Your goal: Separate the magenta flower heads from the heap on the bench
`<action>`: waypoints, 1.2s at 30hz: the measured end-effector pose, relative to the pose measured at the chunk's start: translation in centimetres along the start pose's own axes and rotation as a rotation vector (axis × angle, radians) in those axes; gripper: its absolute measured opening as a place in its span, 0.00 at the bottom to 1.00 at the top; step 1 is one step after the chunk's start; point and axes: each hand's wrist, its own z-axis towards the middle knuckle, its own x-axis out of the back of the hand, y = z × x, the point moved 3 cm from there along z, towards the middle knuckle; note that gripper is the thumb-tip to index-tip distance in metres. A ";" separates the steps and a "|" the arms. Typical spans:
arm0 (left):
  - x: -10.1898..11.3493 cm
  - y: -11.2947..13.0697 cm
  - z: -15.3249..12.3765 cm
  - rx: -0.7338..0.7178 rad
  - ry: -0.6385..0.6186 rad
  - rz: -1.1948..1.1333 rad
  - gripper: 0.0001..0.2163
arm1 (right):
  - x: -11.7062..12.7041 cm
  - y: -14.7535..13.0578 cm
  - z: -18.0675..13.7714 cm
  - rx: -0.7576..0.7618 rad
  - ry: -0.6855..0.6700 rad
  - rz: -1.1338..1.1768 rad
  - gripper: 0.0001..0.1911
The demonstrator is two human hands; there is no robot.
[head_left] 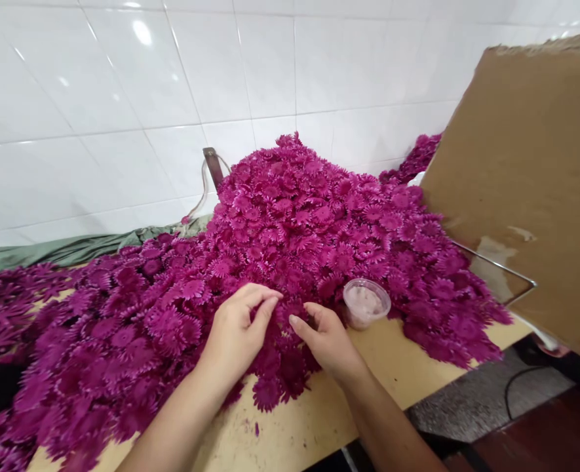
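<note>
Step in hand looks like fingertip work on magenta daisy-like flower heads (294, 223), heaped on tan tabletop (290, 439) in front of and around both hands. Next move likely calls for light pinch on 1 flower, sparing petals.

Left hand (243, 318): palm down, thumb and index tips closed together over heap; anything pinched, cannot tell. Right hand (326, 337): thumb and index curled, tips close; grip on flower unclear. Hands near each other, forearms converging. Clear plastic cup (361, 321) just beside right hand.
</note>
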 end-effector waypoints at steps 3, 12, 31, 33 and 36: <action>-0.7 0.5 -0.3 0.005 -0.043 -0.025 0.08 | -0.1 -0.1 0.0 0.000 0.018 -0.085 0.15; -2.0 0.3 0.2 0.300 -0.300 -0.393 0.06 | 0.1 0.2 0.1 0.023 0.012 -0.023 0.18; 0.4 -1.6 1.8 0.002 0.148 0.147 0.13 | 0.9 -0.4 -0.3 -0.086 0.081 0.266 0.13; -0.2 -0.4 1.0 -0.032 0.074 0.101 0.11 | 0.8 -0.4 -0.2 -0.072 0.071 0.263 0.13; -1.1 0.9 0.0 -0.069 -0.036 0.044 0.08 | 0.5 -0.4 -0.3 -0.055 0.031 0.230 0.12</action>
